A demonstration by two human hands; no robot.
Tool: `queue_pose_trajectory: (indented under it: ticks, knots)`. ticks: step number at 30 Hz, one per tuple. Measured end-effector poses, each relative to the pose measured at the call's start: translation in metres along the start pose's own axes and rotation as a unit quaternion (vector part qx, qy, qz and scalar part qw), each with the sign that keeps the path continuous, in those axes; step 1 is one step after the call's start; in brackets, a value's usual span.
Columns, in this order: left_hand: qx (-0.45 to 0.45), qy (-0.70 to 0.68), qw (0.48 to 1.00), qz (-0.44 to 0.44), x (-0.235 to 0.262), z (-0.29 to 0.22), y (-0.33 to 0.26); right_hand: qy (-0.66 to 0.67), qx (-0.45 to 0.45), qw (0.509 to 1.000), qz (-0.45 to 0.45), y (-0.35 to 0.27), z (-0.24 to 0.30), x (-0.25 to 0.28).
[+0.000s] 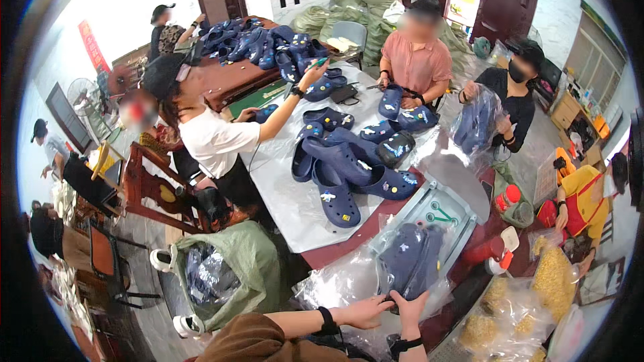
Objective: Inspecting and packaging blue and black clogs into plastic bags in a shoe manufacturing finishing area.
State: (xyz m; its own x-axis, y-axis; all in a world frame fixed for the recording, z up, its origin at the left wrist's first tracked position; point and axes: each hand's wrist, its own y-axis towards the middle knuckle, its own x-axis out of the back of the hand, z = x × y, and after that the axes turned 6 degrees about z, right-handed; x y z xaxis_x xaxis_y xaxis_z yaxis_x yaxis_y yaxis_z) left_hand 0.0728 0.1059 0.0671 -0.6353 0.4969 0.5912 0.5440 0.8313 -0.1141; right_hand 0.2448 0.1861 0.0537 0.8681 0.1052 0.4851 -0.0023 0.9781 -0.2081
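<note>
At the near table edge, a pair of dark blue clogs (406, 251) lies inside a clear plastic bag (339, 280), partly over a grey plastic tray (463, 218). My left hand (365, 312) reaches in from the left, its fingers closed on the near edge of the bag. Close beside it, my right hand (410, 308) grips the same bag by the heel end of the clogs. Both wrists wear black bands. Scissors with green handles (441, 214) rest in the tray. Loose blue clogs with small charms (335, 194) are heaped just beyond.
A green woven sack (251, 261) holding bagged clogs stands open at my left. Bags of yellow pieces (553, 281) and a red-lidded jar (510, 196) sit at right. Co-workers handle clogs around the white-covered table (278, 191); one holds a bagged pair (475, 121). More clogs cover the far table.
</note>
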Motion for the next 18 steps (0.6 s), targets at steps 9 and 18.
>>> queue_pose_trajectory:
  ticks: [9, 18]
  knots:
    - [0.242, -0.274, 0.858, -0.361, 0.012, -0.048, -0.207, -0.054, 0.032, 0.993, 0.101, 0.001, -0.022, 0.009]
    - [0.882, 0.112, 0.244, -0.388, -0.187, -0.125, -0.497, -0.026, 0.021, 0.994, 0.101, 0.009, -0.024, 0.012]
